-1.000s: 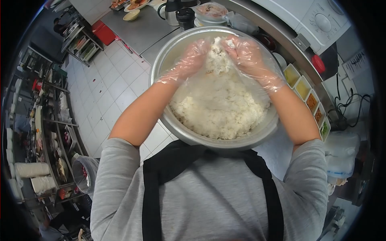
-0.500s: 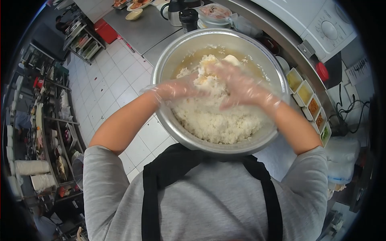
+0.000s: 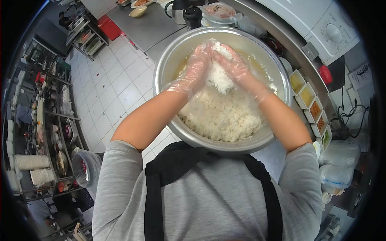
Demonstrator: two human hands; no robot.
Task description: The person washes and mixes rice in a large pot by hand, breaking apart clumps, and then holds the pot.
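Observation:
A large metal bowl (image 3: pixel 161 76) stands in front of me with white cooked rice (image 3: pixel 225 116) heaped in its near half. Yellowish liquid and scattered grains show along the far inner wall. My left hand (image 3: pixel 198 64) and my right hand (image 3: pixel 233 64), both in clear plastic gloves, cup a clump of rice (image 3: pixel 219 76) between them over the far part of the bowl. Their fingertips come close together at the top of the clump. Curled fingers press on the rice from both sides, and the palms are partly hidden.
Small trays of toppings (image 3: pixel 315 109) line the bowl's right side. Behind it are a black-lidded cup (image 3: pixel 192 18), a metal jug (image 3: pixel 177 11) and a pale yellow dish (image 3: pixel 138 11). A white appliance (image 3: pixel 329 28) stands at upper right. Shelving and a distant person (image 3: pixel 64 20) are at left.
Both hands have moved up and together, from spread and blurred over the rice to cupped around a clump. The pale lump near the far side is now out of sight.

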